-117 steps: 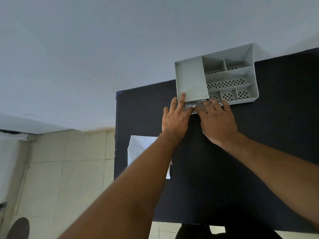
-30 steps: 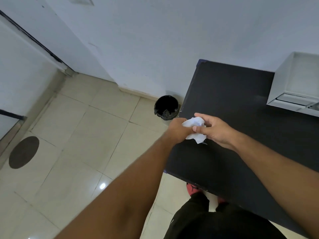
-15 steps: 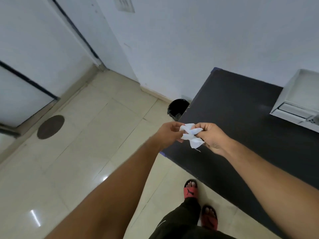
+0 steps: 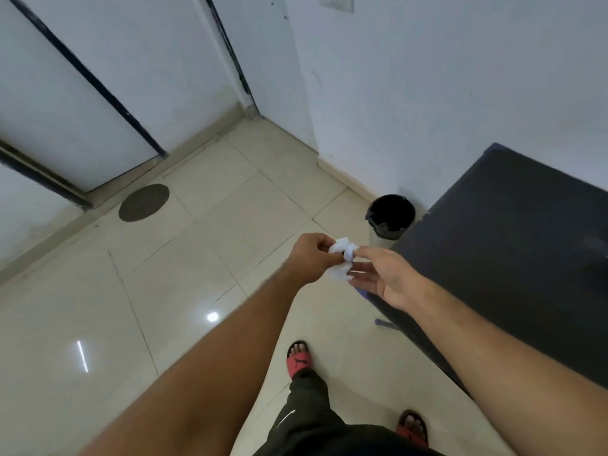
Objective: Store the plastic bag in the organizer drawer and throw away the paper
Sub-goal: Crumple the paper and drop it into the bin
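Plainly, the left hand (image 4: 309, 258) had the crumpled paper (image 4: 339, 271), its fingers curled round the white wad from the near side. The right hand (image 4: 386, 279) lay palm up just beside it, its fingers (image 4: 363, 251) fairly straight and only touching the wad's far edge, so the hold looked to be the left's alone. The wad was bunched, with no long axis worth naming. What mattered was the black waste bin (image 4: 390, 230). It stood on the floor beyond the fingertips and a little to the right-hand side, mouth up, against the corner of the dark table (image 4: 526, 258). I judged the right hand nearer to it, but the left had the grip. The organizer and bag were out of sight. One red sandal (image 4: 298, 361) bore a black leaping-cat mark, with no lettering I could read.
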`<control>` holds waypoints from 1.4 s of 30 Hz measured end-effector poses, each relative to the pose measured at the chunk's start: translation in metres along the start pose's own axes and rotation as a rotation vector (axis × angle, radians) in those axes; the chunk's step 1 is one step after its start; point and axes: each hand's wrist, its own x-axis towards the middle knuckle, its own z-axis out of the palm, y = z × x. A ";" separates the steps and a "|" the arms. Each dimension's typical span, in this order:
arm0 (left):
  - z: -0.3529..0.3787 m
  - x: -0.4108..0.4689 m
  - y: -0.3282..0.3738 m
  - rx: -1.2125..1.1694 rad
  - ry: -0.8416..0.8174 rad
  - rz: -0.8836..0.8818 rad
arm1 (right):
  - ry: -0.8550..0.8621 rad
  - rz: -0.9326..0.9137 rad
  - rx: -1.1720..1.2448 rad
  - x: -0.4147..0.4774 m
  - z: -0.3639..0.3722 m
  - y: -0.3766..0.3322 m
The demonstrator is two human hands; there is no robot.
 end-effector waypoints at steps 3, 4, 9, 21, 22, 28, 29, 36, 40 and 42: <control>-0.035 0.023 -0.019 -0.045 0.047 0.001 | -0.076 0.029 0.098 0.032 0.034 -0.003; -0.044 0.031 -0.025 -0.062 0.057 0.003 | -0.087 0.018 0.129 0.043 0.046 -0.004; -0.088 0.070 -0.048 -0.049 0.005 -0.055 | 0.077 -0.020 0.234 0.092 0.111 -0.009; -0.136 0.196 -0.035 0.148 -0.267 0.014 | 0.401 -0.086 0.121 0.180 0.142 -0.056; -0.134 0.208 -0.029 0.180 -0.227 0.021 | 0.352 -0.088 0.142 0.188 0.139 -0.065; -0.113 0.276 0.005 0.186 -0.157 0.045 | 0.185 -0.156 0.158 0.236 0.096 -0.119; -0.107 0.284 0.013 0.166 -0.174 0.052 | 0.215 -0.162 0.162 0.244 0.087 -0.125; -0.056 0.348 0.054 0.209 -0.523 0.013 | 0.635 -0.162 0.156 0.290 0.021 -0.140; -0.020 0.405 0.053 0.553 -0.470 0.193 | 0.847 -0.090 0.150 0.328 -0.013 -0.138; -0.008 0.433 0.045 0.709 -0.489 0.346 | 0.898 -0.072 0.101 0.351 -0.029 -0.134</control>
